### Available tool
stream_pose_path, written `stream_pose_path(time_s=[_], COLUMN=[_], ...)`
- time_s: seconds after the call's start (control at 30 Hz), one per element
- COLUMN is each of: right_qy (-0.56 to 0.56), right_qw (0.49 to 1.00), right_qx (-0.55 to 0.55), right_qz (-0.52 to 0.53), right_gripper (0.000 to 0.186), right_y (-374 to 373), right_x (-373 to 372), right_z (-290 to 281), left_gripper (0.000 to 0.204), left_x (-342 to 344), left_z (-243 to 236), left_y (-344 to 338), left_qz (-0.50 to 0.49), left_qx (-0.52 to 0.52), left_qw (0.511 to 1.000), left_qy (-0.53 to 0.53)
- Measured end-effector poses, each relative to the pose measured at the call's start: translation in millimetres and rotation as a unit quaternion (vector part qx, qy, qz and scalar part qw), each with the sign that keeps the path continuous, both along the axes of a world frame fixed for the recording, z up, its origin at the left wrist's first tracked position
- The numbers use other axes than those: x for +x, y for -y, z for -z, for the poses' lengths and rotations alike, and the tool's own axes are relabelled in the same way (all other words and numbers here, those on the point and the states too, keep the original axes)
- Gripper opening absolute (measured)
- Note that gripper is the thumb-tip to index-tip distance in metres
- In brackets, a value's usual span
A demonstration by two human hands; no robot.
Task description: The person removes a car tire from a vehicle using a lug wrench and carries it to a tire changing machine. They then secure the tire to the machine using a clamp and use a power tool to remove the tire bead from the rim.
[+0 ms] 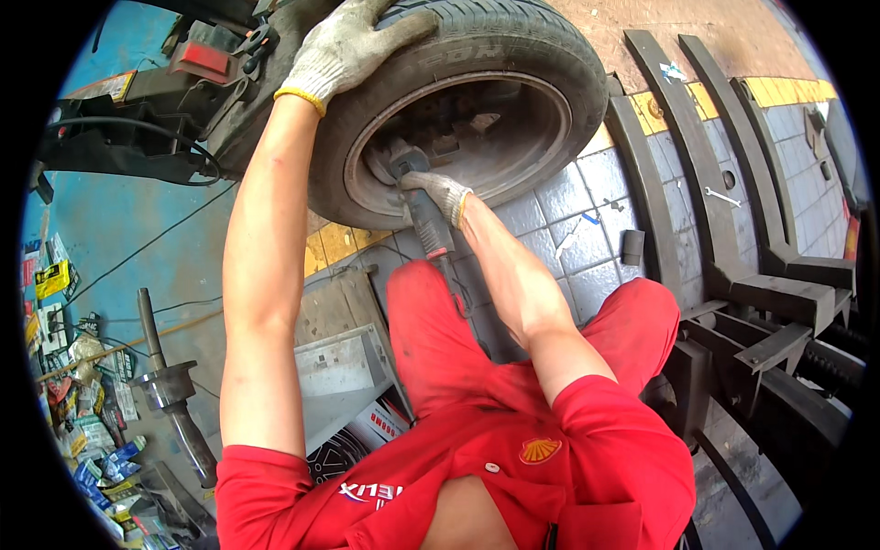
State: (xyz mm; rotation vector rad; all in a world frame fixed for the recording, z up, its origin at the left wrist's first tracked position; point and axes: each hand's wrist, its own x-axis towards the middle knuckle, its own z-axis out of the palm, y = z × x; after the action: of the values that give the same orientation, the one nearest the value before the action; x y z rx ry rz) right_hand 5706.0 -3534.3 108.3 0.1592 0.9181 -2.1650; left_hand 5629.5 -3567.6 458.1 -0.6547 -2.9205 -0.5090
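Note:
A car wheel stands in front of me, its black tyre point(458, 57) around a dusty metal rim point(541, 170). On top of the tyre rests my left hand point(353, 48) in a white knitted glove, thumb stretched over the tread and fingers apart; the fingertips are cut off by the frame's edge. My right hand point(440, 194), gloved too, is wrapped around the grey body of an angle grinder point(427, 227). The grinder's head lies inside the lower left of the rim. Whether its disc touches the metal is hidden. A cord runs from its lower end between my knees.
Dark steel beams point(683, 156) stretch along the right, with a wrench point(722, 196) between them. A small black cylinder point(632, 247) stands on the tiles. At left are a flanged metal shaft point(170, 390) and a heap of packaging point(101, 440). Machinery point(197, 69) sits upper left.

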Motion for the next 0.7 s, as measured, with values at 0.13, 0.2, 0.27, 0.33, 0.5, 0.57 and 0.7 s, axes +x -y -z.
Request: stream_pose_path(time_s=[0.13,0.2,0.27,0.33,0.5,0.57,0.7], right_qy=[0.078,0.037,0.023,0.036,0.114,0.102,0.091], right_qw=[0.993,0.986,0.987,0.996,0.991,0.995,0.994], right_qx=[0.072,0.154,0.152,0.066,-0.077,-0.012,0.055], right_qz=[-0.045,-0.045,-0.045,-0.037,0.011,-0.011,-0.017], right_gripper=[0.023,0.023,0.022,0.021,0.023,0.024,0.025], right_y=[-14,-27,-28,-20,-1,-7,-16], right_x=[-2,7,15,21,27,25,27], right_z=[-8,0,-1,-13,-26,-24,-9], left_gripper=[0.078,0.078,0.079,0.08,0.082,0.082,0.083], left_x=[0,1,1,-1,-5,-5,-4], left_z=[-2,-1,1,1,0,-1,-3], left_y=[-4,-3,1,4,-3,1,-5], left_qz=[-0.01,-0.013,-0.015,-0.009,0.012,0.019,0.022], left_qx=[-0.006,-0.002,-0.006,-0.015,0.0,0.005,0.002], left_qw=[1.0,1.0,1.0,0.999,1.0,1.0,0.999], left_qy=[-0.008,-0.006,-0.013,-0.028,-0.019,-0.018,-0.026])
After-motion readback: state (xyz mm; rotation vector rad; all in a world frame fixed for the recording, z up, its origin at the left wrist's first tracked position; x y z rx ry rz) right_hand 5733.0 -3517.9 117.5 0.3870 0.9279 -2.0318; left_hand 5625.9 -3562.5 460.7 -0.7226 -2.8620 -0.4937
